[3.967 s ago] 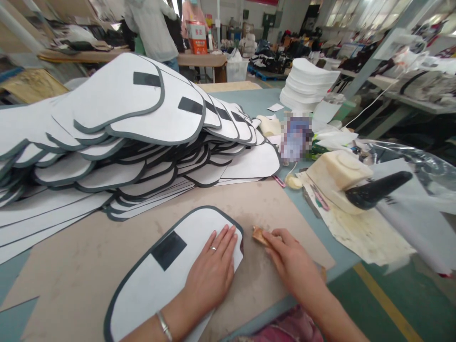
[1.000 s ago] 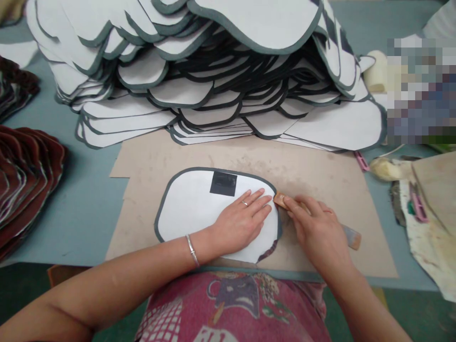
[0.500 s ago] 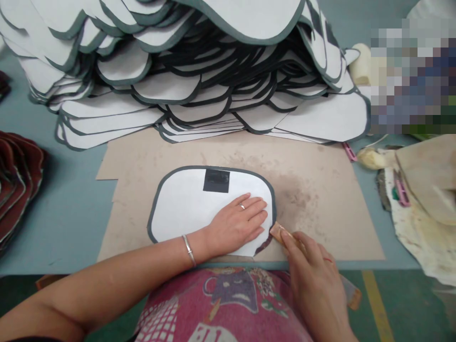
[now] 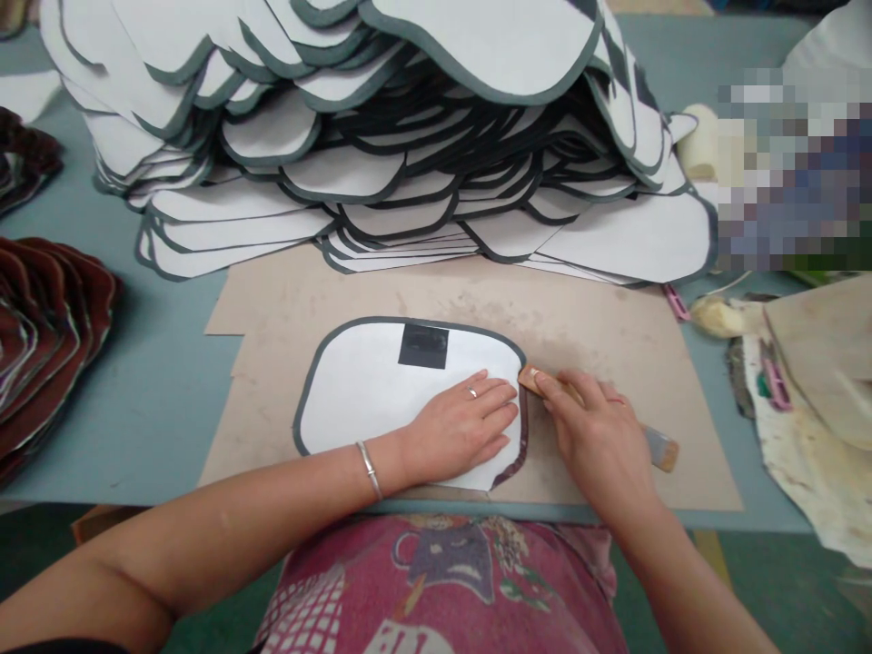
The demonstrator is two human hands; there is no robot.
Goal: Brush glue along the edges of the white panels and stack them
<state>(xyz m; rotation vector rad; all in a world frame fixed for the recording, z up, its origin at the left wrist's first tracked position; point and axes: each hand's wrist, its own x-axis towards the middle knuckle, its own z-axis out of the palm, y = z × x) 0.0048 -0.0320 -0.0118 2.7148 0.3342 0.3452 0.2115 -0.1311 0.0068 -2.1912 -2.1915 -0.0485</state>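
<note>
Evidently, a tool [image 4: 538, 381] is pinched in the right hand [image 4: 603, 431] at the edge of the white panel [image 4: 361, 391], which is steadied on board [image 4: 613, 327] by the left hand [image 4: 456, 431], fingers slightly spread. Edge-working seems underway, even pressure being called for.

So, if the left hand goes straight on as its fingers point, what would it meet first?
After crossing the dark rim of the rounded white panel, the left hand would likely first bump the tan wooden-looking tool in the right hand; depth is unclear.
</note>
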